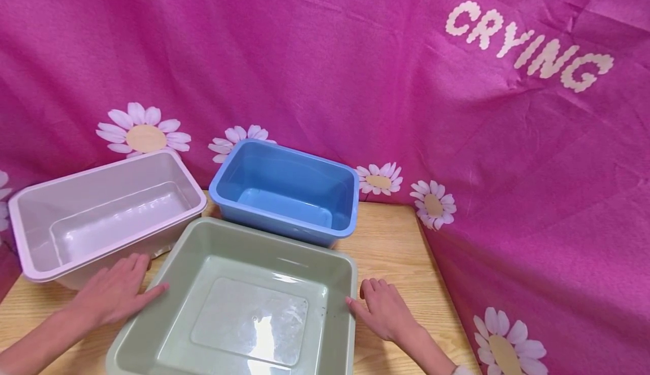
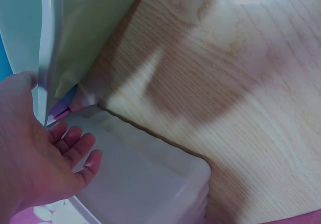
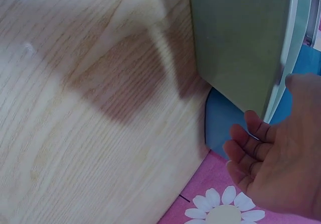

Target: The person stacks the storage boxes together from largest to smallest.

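A wide pale green basin (image 1: 249, 318) sits on the table in the head view, between the two hands. My left hand (image 1: 114, 290) is at its left side, thumb over the rim and fingers outside, close to the pale pink bin (image 1: 106, 217). In the left wrist view, the left fingers (image 2: 80, 148) are loosely bent beside that bin's outer wall. At the basin's right side, my right hand (image 1: 386, 310) touches the rim with its thumb. Its fingers (image 3: 246, 156) bend loosely outside the wall in the right wrist view. Inside the basin, only its shiny bottom shows.
Behind the basin stands a blue bin (image 1: 284, 189), against the magenta cloth (image 1: 315, 65) with daisies and the printed word CRYING. The cloth also rises along the right side. Bare wood tabletop (image 1: 391, 239) shows right of the blue bin.
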Demonstrator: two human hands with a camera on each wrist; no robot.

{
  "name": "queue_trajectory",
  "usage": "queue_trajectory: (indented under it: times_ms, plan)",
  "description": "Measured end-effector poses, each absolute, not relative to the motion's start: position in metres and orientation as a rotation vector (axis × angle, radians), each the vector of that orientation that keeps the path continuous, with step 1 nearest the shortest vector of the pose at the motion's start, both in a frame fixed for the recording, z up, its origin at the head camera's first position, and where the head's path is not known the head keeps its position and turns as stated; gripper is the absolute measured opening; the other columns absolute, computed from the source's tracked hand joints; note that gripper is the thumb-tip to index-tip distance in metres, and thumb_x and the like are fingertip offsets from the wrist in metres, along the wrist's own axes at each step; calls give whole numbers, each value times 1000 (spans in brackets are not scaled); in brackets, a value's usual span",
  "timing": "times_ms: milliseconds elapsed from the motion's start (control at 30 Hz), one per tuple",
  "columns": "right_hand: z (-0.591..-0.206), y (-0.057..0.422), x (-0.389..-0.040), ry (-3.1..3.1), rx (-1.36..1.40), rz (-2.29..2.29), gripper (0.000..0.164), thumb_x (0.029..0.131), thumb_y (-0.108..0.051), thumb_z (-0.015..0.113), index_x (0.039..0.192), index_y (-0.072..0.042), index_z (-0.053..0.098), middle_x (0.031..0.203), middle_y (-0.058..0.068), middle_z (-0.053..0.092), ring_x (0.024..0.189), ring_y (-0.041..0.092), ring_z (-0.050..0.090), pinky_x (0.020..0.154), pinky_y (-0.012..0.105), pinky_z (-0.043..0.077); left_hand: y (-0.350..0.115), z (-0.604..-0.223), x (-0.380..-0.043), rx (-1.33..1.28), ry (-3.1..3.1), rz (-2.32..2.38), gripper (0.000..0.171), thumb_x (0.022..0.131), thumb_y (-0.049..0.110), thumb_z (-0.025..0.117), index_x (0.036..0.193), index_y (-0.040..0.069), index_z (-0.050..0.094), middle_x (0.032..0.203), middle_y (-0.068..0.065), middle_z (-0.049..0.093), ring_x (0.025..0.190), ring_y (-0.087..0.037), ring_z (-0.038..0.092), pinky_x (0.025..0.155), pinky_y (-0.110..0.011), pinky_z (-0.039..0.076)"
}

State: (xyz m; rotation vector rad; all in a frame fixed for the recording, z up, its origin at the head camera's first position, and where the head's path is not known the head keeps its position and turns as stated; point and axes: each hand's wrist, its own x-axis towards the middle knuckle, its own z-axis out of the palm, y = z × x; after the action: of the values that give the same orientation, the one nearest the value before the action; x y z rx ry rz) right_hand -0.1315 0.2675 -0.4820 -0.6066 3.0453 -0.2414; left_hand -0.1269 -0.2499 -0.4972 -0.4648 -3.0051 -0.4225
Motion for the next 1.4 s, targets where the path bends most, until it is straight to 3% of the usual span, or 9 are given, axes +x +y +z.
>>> queue_trajectory:
  times_ms: [533, 867, 1400]
  plan:
    - [-492, 268, -121, 3073, -633, -259, 39, 97, -49, 56, 82, -13, 52, 75, -5, 41, 74, 18, 45, 69, 37, 38, -248, -506, -120, -507, -2992, -439, 48, 87, 48, 70, 89, 9, 42, 78, 2, 36, 66, -14, 37, 55, -32, 33]
    - [-491, 264, -113, 3056, -680, -248, 39, 98, -50, 53, 82, -15, 50, 74, -7, 40, 73, 17, 45, 68, 36, 38, -247, -509, -116, -506, -2993, -444, 47, 85, 47, 72, 92, 9, 45, 79, 3, 37, 68, -15, 39, 58, -35, 36]
    - [-494, 259, -103, 3028, -632, -260, 48, 98, -57, 49, 96, -10, 57, 86, -3, 50, 82, 18, 49, 74, 38, 41, -246, -510, -114, -583, -2959, -419, 46, 84, 45, 72, 94, 8, 47, 80, 2, 41, 67, -16, 43, 59, -39, 40]
